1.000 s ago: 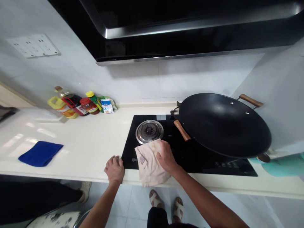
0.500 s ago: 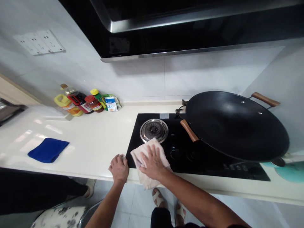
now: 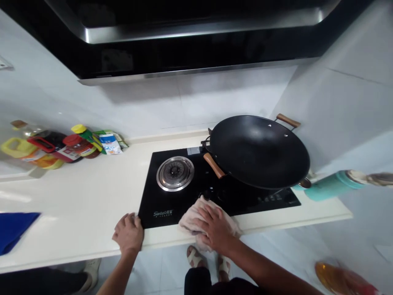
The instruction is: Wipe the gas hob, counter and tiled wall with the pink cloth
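My right hand (image 3: 215, 227) presses a pale pink cloth (image 3: 192, 217) down over the front edge of the black glass stove (image 3: 181, 209). The cloth is bunched under the palm, and part of it hangs past the counter edge. Just left of the stove's front corner, my left hand (image 3: 129, 233) leans on the counter edge with bent fingers, holding nothing. A round burner (image 3: 175, 173) with a metal ring lies behind the cloth. On the stove's right part rests a large black wok (image 3: 260, 151) with wooden handles.
Sauce bottles (image 3: 81, 146) and a small packet (image 3: 111, 144) stand by the wall at left. A blue cloth (image 3: 14, 229) lies on the white counter (image 3: 80, 213). Teal canister (image 3: 333, 186) at right; range hood (image 3: 184, 49) overhead. Another person's shoe (image 3: 92, 272) shows below.
My right hand has slid the cloth rightward along the stove's front, away from the burner and the left corner. My left hand stays by the stove corner. The view has turned right.
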`<state>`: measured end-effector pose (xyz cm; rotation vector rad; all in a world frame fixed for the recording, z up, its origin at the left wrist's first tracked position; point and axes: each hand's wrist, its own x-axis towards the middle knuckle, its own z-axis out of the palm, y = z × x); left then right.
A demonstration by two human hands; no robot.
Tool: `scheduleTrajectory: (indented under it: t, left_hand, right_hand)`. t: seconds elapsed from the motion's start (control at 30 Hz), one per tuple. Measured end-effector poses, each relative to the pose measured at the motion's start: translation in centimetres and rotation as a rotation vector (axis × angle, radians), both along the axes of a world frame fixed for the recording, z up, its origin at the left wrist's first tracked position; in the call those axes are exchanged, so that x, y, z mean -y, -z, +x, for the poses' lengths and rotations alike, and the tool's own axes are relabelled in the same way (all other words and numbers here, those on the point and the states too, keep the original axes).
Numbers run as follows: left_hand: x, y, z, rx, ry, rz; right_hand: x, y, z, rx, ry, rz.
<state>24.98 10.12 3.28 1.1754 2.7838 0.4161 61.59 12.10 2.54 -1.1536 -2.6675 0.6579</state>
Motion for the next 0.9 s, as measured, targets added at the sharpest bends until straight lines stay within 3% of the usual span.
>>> scheduleTrajectory:
  t: [0.23,0.43,0.67,0.9]
  left_hand:
    - [-0.5,-0.2,-0.3,0.025,-0.012,-0.034]
    - [-0.8,-0.4,-0.4,0.022,-0.02,-0.082]
    - [-1.1,-0.2,-0.6,0.021,-0.02,-0.088]
    - [-1.1,-0.1,-0.6,0.021,0.001,-0.065]
  right_hand:
    - [0.6,3.2,9.6,0.06,0.333,0.19]
    - [-1.7,2.6,15.6,0.129,0.538,0.277]
    - [-4.5,1.6,21.3,0.34,0.843,0.232]
    - [-2.1,3.2,25.9,0.357,1.152,0.257]
